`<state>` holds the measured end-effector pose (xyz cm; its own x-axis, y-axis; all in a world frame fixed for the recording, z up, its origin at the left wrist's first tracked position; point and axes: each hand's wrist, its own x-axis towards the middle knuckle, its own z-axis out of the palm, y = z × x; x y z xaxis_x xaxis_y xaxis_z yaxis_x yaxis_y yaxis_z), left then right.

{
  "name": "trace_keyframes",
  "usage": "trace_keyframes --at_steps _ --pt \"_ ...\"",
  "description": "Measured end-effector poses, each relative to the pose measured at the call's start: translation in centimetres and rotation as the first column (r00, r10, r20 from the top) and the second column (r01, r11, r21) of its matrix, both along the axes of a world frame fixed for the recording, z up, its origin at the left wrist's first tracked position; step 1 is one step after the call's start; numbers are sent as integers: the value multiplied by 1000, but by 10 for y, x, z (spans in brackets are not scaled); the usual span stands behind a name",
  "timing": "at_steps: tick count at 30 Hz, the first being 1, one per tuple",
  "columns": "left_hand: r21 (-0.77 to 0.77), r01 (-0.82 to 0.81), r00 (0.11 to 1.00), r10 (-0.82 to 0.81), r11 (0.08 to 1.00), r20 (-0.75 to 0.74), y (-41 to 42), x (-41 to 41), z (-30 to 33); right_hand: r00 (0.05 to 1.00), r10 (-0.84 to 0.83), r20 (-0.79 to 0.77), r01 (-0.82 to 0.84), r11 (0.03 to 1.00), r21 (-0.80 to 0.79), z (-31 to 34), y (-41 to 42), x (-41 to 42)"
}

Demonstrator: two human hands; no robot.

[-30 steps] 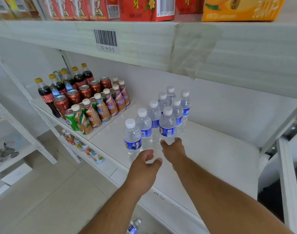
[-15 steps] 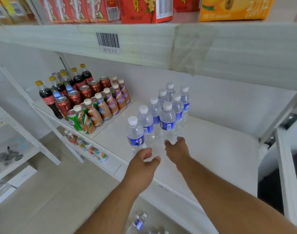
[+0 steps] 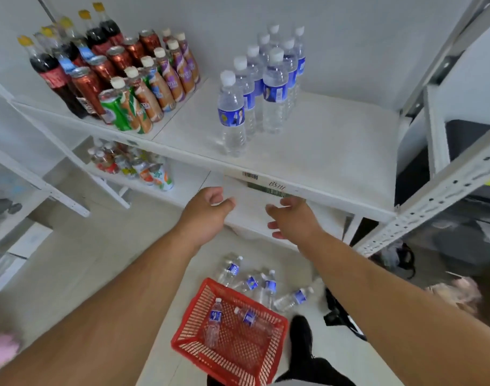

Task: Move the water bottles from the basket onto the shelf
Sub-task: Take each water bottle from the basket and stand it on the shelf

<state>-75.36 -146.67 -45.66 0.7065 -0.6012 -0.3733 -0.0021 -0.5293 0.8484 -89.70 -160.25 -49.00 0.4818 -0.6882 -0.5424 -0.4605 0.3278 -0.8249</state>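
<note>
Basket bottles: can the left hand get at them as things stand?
Probably yes. The left hand is empty, fingers loose, and the red basket on the floor below is open-topped; its two bottles lie uncovered. The person would have to reach well down.

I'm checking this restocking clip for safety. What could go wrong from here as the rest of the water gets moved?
Four loose bottles lie on the floor beside the red basket, near the person's shoe: they could likely roll underfoot. The front shelf bottle stands near the shelf edge, so a reaching hand might knock it off.
</note>
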Motion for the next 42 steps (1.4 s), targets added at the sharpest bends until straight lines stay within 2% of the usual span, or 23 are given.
trace_keyframes --at_steps 6,10,16,22,27,34,37,42 --pt "28 102 991 -99 994 -94 80 6 -32 980 -8 -200 12 1000 17 -46 99 -26" --pt "72 133 988 -126 988 -91 112 0 -44 960 43 -276 -42 999 10 -63 139 -42" --pt "175 151 985 -133 973 -107 130 -23 -68 935 70 -348 -66 998 24 -96 149 -76" --pt "313 195 976 -154 929 -153 143 -52 -111 907 155 -393 -120 987 111 -142 152 -105" --pt "313 233 963 -174 921 -205 150 -63 -127 874 152 -462 -84 983 164 -145 163 -120" --pt "321 339 931 -267 884 -248 135 -17 -155 833 114 -541 -53 990 128 -161 175 -107" --pt "343 409 905 -326 846 -275 142 15 -184 802 81 -592 -6 992 128 -176 197 -94" --pt "368 479 866 -362 797 -343 156 60 -246 722 135 -678 -48 988 146 -232 229 -57"
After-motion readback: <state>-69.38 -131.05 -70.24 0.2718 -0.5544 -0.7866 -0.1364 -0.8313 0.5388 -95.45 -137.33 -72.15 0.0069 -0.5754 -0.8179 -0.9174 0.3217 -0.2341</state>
